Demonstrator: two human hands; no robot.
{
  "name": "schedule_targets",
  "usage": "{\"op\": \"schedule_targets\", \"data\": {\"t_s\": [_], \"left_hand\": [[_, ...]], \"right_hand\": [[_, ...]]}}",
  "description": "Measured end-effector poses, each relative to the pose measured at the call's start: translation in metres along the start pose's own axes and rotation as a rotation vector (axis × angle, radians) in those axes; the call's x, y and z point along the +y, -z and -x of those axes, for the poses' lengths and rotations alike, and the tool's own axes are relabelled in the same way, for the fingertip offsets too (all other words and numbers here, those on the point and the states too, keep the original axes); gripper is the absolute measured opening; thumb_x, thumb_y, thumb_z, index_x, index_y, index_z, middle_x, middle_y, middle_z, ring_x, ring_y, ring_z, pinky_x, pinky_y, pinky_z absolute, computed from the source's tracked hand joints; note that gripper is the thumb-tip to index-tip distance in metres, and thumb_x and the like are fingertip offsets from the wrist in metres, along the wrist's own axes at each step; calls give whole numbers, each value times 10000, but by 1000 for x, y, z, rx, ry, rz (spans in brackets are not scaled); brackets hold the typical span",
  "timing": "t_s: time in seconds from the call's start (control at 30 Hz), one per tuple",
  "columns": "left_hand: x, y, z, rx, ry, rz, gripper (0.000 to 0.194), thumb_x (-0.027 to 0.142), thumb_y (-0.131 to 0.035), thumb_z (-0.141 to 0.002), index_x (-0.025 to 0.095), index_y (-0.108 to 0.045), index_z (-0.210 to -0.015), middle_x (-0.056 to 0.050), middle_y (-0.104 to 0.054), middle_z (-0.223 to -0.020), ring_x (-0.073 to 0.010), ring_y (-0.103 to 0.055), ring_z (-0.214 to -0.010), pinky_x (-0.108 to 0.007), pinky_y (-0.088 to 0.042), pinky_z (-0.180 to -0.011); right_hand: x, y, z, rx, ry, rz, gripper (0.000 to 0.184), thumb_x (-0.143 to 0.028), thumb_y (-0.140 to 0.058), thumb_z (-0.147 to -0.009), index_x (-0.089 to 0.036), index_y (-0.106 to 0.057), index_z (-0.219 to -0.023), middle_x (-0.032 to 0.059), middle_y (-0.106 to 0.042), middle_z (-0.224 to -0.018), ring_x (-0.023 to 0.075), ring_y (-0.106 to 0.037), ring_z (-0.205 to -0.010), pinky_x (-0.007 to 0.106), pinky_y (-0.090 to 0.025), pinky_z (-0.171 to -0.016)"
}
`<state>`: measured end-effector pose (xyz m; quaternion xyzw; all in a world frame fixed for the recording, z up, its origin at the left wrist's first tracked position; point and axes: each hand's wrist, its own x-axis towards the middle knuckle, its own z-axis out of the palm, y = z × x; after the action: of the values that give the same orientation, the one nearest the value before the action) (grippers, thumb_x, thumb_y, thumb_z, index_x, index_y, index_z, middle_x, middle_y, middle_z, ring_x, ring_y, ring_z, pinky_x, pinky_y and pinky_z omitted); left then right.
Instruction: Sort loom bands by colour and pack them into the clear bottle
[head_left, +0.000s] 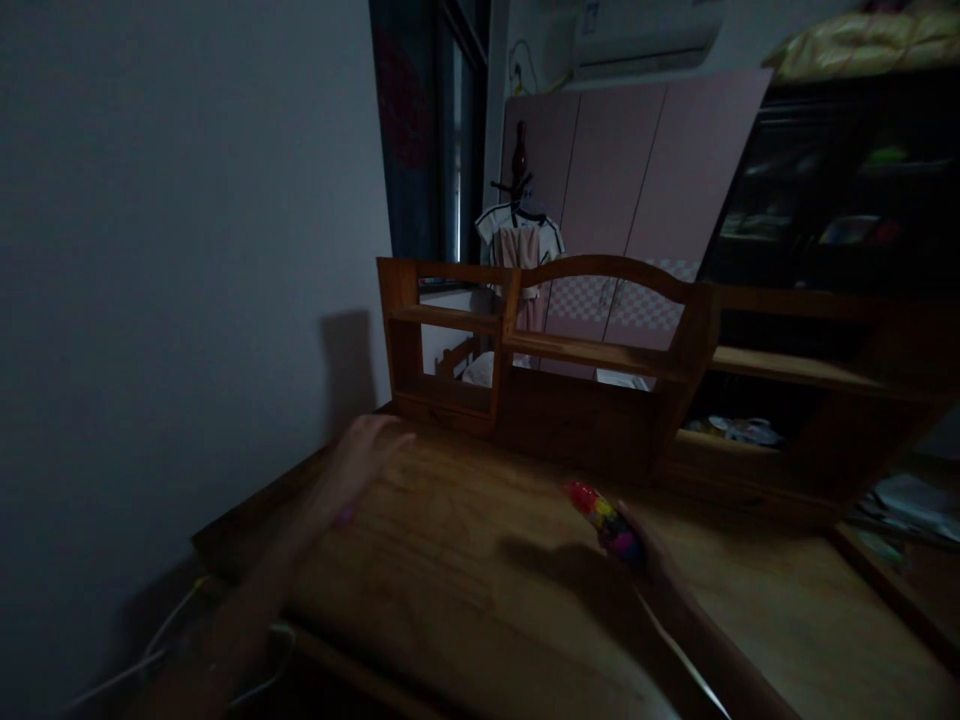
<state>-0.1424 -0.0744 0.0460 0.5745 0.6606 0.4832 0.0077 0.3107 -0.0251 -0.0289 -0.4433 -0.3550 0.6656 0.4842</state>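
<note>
My right hand (pixel 637 550) is closed around a rainbow-coloured oblong thing (pixel 596 505), with red at its tip, then yellow, dark and purple-blue parts. What kind of thing it is I cannot make out. It is held above the wooden desk (pixel 450 530), where a shadow falls beside it. A thin pale strip, perhaps a cord, runs along my right forearm. My left hand (pixel 364 455) is stretched over the desk's left side, fingers apart and nothing in them. Beside its wrist shows a small purple thing (pixel 345 515), blurred.
A wooden shelf unit (pixel 517 345) stands along the desk's back edge, with some items in its right compartment. A pale wall (pixel 187 250) borders the left side. White cables (pixel 161 640) hang at the lower left. Behind are pink cabinets (pixel 611 170) and clothes on a stand.
</note>
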Motion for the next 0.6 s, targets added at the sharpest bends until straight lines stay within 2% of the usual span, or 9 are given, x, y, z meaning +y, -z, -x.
{"op": "schedule_targets", "data": {"t_s": [0.07,0.17,0.27,0.37,0.43,0.5,0.6], "left_hand": [[26,-35,-16,-119,164,464,350,495,-658,-807,202,-691,-995,-80,-665,-1109,-258,-574,-1121,-396,-374,-1069],[42,-87,-24,-260,673,1350,244,354,-607,-882,141,-684,-973,-127,-693,-1047,-210,-622,-1075,-291,-427,-1013],[30,-122,-15,-383,817,1492,363,316,-485,-930,33,-638,-1099,-226,-678,-1053,-254,-670,-992,-349,-501,-916],[10,-139,-5,-413,871,1561,406,270,-428,-932,-12,-598,-1170,-241,-671,-1074,-257,-692,-941,-343,-538,-830],[0,-146,-2,-391,888,1603,400,244,-413,-929,5,-588,-1198,-210,-689,-1041,-248,-702,-898,-333,-552,-790],[-9,-151,-4,-335,903,1623,382,203,-390,-929,44,-583,-1217,-164,-708,-965,-232,-707,-815,-332,-560,-750],[-18,-155,-11,-247,891,1640,396,134,-306,-940,99,-595,-1210,-132,-705,-955,-216,-701,-785,-338,-559,-760]], "right_hand": [[1,-26,-12,-101,-20,-14,390,-505,-748,-739,-125,-675,-781,65,-665,-604,98,-540,-433,169,-401,-363],[6,-73,-30,-209,32,41,419,-529,-735,-741,-118,-670,-787,64,-652,-610,79,-502,-430,154,-330,-351],[14,-119,-49,-239,206,242,441,-559,-723,-732,-132,-685,-838,43,-651,-657,83,-504,-477,158,-324,-383],[20,-158,-71,-227,355,439,429,-550,-737,-697,-158,-697,-864,13,-628,-666,106,-521,-523,182,-349,-419],[23,-183,-87,-206,421,470,429,-503,-791,-630,-166,-683,-871,10,-636,-720,128,-555,-599,212,-419,-491],[22,-209,-102,-185,504,480,498,-448,-831,-571,-187,-655,-957,15,-658,-861,163,-600,-760,261,-492,-646],[18,-247,-115,-172,634,485,680,-432,-835,-557,-219,-565,-1143,31,-642,-1065,198,-605,-945,328,-497,-828]]}}
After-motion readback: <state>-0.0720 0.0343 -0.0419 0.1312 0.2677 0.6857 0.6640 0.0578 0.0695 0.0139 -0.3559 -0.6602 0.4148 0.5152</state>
